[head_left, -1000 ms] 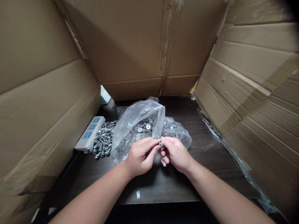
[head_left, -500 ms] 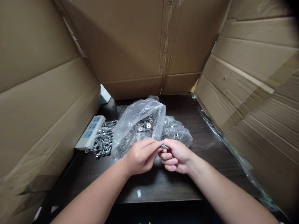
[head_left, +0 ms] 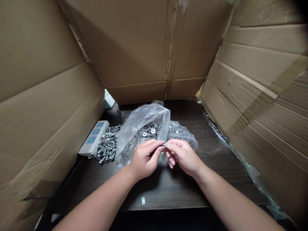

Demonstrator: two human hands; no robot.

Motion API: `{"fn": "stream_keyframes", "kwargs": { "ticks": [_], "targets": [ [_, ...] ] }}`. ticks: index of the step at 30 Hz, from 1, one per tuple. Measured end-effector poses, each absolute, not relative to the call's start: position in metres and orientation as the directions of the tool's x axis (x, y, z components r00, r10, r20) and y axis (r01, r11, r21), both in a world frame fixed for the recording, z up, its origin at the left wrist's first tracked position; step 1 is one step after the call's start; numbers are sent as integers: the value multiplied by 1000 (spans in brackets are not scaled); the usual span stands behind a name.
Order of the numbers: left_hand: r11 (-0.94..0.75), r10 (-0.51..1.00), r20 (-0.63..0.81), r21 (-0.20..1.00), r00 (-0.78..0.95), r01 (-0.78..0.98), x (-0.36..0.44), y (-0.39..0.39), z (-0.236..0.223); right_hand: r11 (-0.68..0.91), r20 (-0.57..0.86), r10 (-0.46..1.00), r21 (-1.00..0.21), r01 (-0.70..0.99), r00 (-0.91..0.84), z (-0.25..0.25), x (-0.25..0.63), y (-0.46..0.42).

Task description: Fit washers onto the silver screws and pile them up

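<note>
A small metal screw (head_left: 164,145) with a washer at its head is pinched between my two hands, above the front of the plastic bags. My left hand (head_left: 147,158) grips it between thumb and forefinger from the left. From the right, the thumb and fingertips of my right hand (head_left: 183,155) close on the same screw, covering most of it. Just behind the hands, an opened clear plastic bag (head_left: 144,118) holds loose washers (head_left: 153,131). Another clear bag (head_left: 184,133), with screws inside, lies to the right.
At the left, a heap of screws with washers (head_left: 107,146) lies against a white power strip (head_left: 93,138). Cardboard walls (head_left: 137,48) enclose the dark table (head_left: 216,166) on three sides. A small paper scrap (head_left: 143,200) lies near the front edge.
My right hand has changed its grip, with its curled fingers loosened and its fingertips now over the screw. The screw has turned and shifted slightly left and up.
</note>
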State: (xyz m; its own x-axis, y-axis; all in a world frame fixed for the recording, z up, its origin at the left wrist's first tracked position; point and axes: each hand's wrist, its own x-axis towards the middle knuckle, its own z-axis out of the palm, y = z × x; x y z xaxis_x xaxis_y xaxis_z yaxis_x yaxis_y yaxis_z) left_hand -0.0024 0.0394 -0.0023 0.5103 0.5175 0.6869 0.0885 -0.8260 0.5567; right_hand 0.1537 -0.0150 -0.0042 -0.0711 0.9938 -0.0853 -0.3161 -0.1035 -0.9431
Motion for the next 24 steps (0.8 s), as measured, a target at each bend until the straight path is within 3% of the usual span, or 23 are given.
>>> {"fn": "stream_keyframes", "kwargs": {
  "ticks": [4,7,13,17,24],
  "targets": [
    [-861,452,694,504,560,70,-5,41,-6,-207,-156,977,-856,-474,-146,-4,152,-15],
    [-857,456,684,509,570,74,-6,41,-6,-240,-175,969,-837,-492,-174,-3,151,-15],
    [-813,521,662,578,539,76,-4,39,-2,-16,-4,998,-979,-205,-59,-7,152,-18],
    [-797,545,649,598,530,87,-3,38,-2,69,69,997,-998,-3,-41,-5,154,-20],
    [-769,576,613,631,541,104,-5,36,-2,82,81,997,-993,82,-21,-2,154,-19]
  ]
}}
